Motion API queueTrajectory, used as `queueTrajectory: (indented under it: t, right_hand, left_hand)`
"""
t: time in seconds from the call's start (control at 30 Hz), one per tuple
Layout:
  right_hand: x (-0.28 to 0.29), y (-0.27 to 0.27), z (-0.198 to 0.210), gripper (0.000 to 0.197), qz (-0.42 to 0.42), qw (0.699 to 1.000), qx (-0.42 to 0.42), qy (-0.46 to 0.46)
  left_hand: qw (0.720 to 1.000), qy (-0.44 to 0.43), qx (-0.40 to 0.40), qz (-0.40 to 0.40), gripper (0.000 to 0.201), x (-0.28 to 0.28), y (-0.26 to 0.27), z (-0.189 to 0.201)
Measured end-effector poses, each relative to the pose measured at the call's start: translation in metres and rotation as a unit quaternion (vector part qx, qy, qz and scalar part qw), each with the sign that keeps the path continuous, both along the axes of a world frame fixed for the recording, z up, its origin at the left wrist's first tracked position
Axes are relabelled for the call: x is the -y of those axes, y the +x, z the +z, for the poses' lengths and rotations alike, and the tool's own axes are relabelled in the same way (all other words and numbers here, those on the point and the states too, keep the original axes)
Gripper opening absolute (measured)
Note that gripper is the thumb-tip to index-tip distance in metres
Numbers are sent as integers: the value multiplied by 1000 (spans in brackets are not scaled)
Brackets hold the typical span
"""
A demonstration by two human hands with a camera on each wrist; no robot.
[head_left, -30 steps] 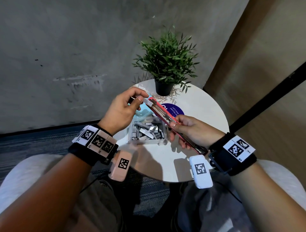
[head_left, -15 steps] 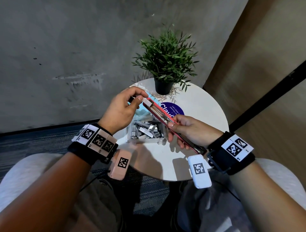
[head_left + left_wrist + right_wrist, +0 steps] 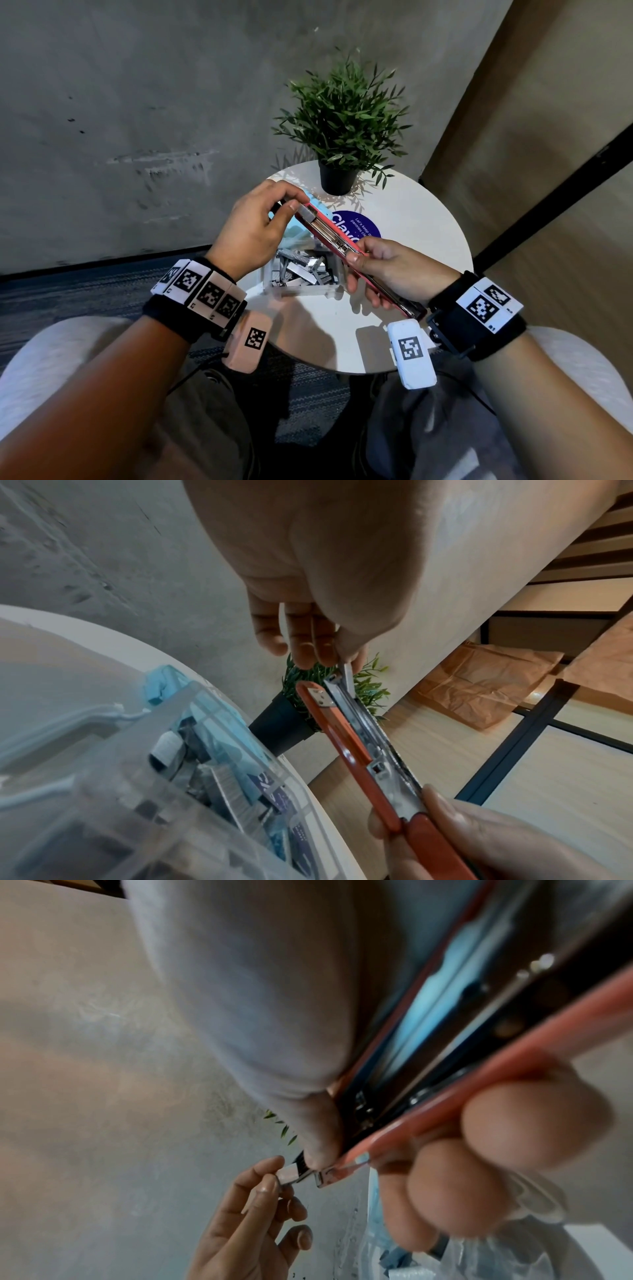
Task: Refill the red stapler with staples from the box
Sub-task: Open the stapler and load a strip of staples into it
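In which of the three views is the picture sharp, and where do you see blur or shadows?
Head view: mostly sharp; both hands cast soft shadows on the white table, and straight lines bend near the edges. Left wrist view: the red stapler is fairly sharp, but the clear staple box up close is blurred. Right wrist view: the right hand is strongly blurred; the left hand farther off is clearer.

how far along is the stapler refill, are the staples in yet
Done: the red stapler is opened out, its metal channel exposed, gripped by the right hand above the clear box of staples. In hand: the left hand pinches a staple strip at the channel's front end, seemingly feeding it in. Left: seat the strip fully and close the stapler.
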State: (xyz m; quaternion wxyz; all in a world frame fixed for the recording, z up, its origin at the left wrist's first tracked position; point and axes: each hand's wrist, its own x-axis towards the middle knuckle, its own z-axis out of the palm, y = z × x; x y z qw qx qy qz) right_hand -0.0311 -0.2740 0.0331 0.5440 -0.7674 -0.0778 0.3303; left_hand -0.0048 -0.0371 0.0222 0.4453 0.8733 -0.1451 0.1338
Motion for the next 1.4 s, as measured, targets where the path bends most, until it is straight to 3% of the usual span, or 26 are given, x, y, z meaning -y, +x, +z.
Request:
queueTrajectory:
  t: [0.17, 0.43, 0.67, 0.83, 0.9, 1.0, 1.17, 1.33, 1.4]
  right_hand:
    - [-1, 0, 0, 18, -2, 1000, -5, 3]
    - [-2, -1, 1, 18, 4, 1000, -3, -2]
    - [-5, -3, 2, 16, 6, 1000, 1, 2]
    - [-5, -4, 0, 17, 9, 1000, 4, -9]
    - [-3, -3, 4, 17, 11, 1000, 3, -4]
    - [-1, -3, 8, 17, 10, 1000, 6, 3]
    - [0, -5, 4, 16, 17, 1000, -13, -4]
    - [1, -1, 8, 17, 10, 1000, -9, 16]
    - [5, 2, 13, 26, -3, 999, -16, 41]
  left_hand:
    - [999, 23, 19, 11, 22, 5, -5, 2]
    - [998, -2, -64, 20, 42, 6, -4, -5]
    - [986, -53, -152, -49, 52, 10, -5, -5]
    - [966, -135, -214, -47, 28, 10, -4, -2]
    - [965, -144, -206, -72, 26, 6, -4, 2]
    - [958, -122, -221, -134, 38, 1, -5, 5]
    - [979, 67, -148, -124, 31, -6, -3, 6]
    - [988, 71, -79, -113, 30, -12, -2, 15]
    - [989, 64, -69, -112, 34, -13, -2, 14]
